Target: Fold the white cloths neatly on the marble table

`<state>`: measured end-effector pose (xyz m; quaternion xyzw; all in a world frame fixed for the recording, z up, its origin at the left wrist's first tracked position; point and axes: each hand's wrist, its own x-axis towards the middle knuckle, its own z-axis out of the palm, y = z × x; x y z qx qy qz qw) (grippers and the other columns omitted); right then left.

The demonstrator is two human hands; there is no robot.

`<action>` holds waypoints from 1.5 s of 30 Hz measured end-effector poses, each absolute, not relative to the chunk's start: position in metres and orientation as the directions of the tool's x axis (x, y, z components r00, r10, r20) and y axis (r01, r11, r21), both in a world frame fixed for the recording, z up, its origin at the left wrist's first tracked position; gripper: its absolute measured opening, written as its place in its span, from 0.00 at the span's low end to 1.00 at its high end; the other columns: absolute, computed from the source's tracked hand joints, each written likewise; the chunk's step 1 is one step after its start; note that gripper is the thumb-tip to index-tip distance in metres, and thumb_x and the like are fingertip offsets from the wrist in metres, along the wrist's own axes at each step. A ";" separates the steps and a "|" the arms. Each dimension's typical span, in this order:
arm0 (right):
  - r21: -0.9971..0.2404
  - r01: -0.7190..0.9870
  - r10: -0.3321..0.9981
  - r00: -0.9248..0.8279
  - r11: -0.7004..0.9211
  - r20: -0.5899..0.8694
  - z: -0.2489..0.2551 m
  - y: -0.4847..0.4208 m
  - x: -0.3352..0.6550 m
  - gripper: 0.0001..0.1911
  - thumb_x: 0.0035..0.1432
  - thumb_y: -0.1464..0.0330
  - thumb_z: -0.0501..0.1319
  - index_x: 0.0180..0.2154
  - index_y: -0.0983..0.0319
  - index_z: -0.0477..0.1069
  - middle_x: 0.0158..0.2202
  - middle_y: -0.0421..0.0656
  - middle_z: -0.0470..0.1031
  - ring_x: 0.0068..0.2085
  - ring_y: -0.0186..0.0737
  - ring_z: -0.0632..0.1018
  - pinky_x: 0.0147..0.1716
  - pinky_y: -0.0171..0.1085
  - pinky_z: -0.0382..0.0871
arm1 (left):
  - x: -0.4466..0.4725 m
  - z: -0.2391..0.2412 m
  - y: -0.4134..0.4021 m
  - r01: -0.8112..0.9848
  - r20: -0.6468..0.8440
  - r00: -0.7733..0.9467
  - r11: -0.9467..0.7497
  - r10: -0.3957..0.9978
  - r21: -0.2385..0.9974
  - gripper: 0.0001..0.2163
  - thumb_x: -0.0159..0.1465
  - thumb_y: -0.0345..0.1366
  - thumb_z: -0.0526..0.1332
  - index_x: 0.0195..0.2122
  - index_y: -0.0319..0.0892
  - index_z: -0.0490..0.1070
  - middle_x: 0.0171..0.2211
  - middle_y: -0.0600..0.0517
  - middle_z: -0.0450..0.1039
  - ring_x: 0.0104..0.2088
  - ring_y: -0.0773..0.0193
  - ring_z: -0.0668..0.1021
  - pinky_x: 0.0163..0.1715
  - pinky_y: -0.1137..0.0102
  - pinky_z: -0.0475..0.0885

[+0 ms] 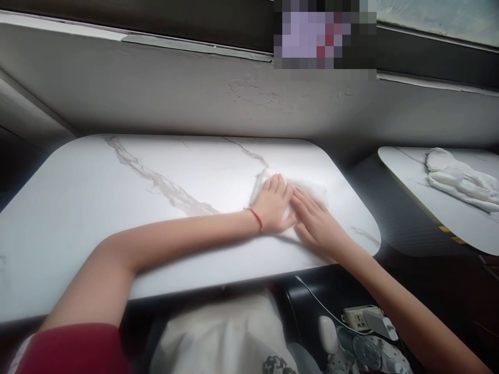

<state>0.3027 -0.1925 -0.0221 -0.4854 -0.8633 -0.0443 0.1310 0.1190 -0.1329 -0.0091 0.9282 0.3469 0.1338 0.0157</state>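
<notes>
A thin white cloth lies spread on the white marble-patterned table, towards its right end. My left hand, with a red string at the wrist, rests flat on the cloth, palm down and fingers stretched out. Close beside it, my right hand also presses flat on the cloth, its fingertips touching or almost touching the left hand. Part of the cloth is hidden under both hands. Whether it is paper or fabric I cannot tell.
A second marble-patterned table stands to the right, with a crumpled white cloth on it. Below the near edge are a pale bag, a white cable and a power adapter. A wall runs behind.
</notes>
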 end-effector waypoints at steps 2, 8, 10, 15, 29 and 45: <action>-0.071 0.867 0.847 -0.459 0.493 0.270 -0.024 -0.169 0.313 0.40 0.64 0.69 0.47 0.74 0.56 0.37 0.74 0.46 0.51 0.73 0.54 0.57 0.70 0.61 0.58 | 0.130 -0.009 -0.109 0.635 0.240 0.725 -0.762 0.645 0.129 0.35 0.68 0.50 0.53 0.67 0.23 0.59 0.68 0.25 0.57 0.69 0.36 0.61 0.66 0.52 0.55; -0.222 0.865 0.886 -0.401 0.450 0.233 -0.029 -0.092 0.334 0.32 0.66 0.65 0.44 0.71 0.61 0.51 0.73 0.49 0.54 0.73 0.54 0.57 0.69 0.64 0.55 | 0.153 -0.009 -0.047 0.718 0.194 0.660 -0.685 0.726 0.121 0.34 0.68 0.49 0.52 0.69 0.27 0.57 0.70 0.30 0.55 0.70 0.40 0.59 0.65 0.52 0.55; -0.238 0.872 0.896 -0.376 0.428 0.236 -0.030 -0.070 0.335 0.32 0.66 0.65 0.44 0.69 0.63 0.54 0.72 0.50 0.56 0.72 0.54 0.58 0.69 0.64 0.55 | 0.157 -0.010 -0.031 0.741 0.187 0.634 -0.659 0.750 0.132 0.34 0.69 0.48 0.51 0.69 0.28 0.57 0.71 0.31 0.54 0.70 0.41 0.59 0.66 0.54 0.54; -0.226 0.891 0.897 -0.321 0.395 0.303 -0.033 -0.030 0.338 0.31 0.64 0.66 0.45 0.67 0.65 0.60 0.71 0.51 0.60 0.71 0.55 0.61 0.68 0.63 0.56 | 0.168 -0.005 0.005 0.762 0.179 0.605 -0.629 0.776 0.155 0.33 0.69 0.46 0.50 0.70 0.29 0.56 0.71 0.34 0.54 0.70 0.44 0.59 0.67 0.54 0.52; -0.310 0.905 0.896 -0.144 0.291 0.420 -0.041 0.006 0.414 0.29 0.61 0.66 0.45 0.60 0.62 0.70 0.66 0.52 0.68 0.68 0.51 0.66 0.66 0.60 0.61 | 0.285 -0.004 0.035 0.893 0.118 0.345 -0.364 0.931 0.263 0.28 0.66 0.39 0.54 0.67 0.37 0.62 0.67 0.37 0.62 0.70 0.37 0.56 0.67 0.42 0.49; -0.310 0.918 0.918 -0.118 0.246 0.378 -0.026 -0.017 0.398 0.28 0.60 0.68 0.49 0.59 0.60 0.73 0.62 0.51 0.72 0.64 0.53 0.72 0.62 0.58 0.67 | 0.254 -0.008 0.015 0.859 0.171 0.378 -0.414 0.910 0.300 0.32 0.69 0.44 0.48 0.71 0.33 0.55 0.72 0.38 0.54 0.73 0.46 0.54 0.71 0.49 0.46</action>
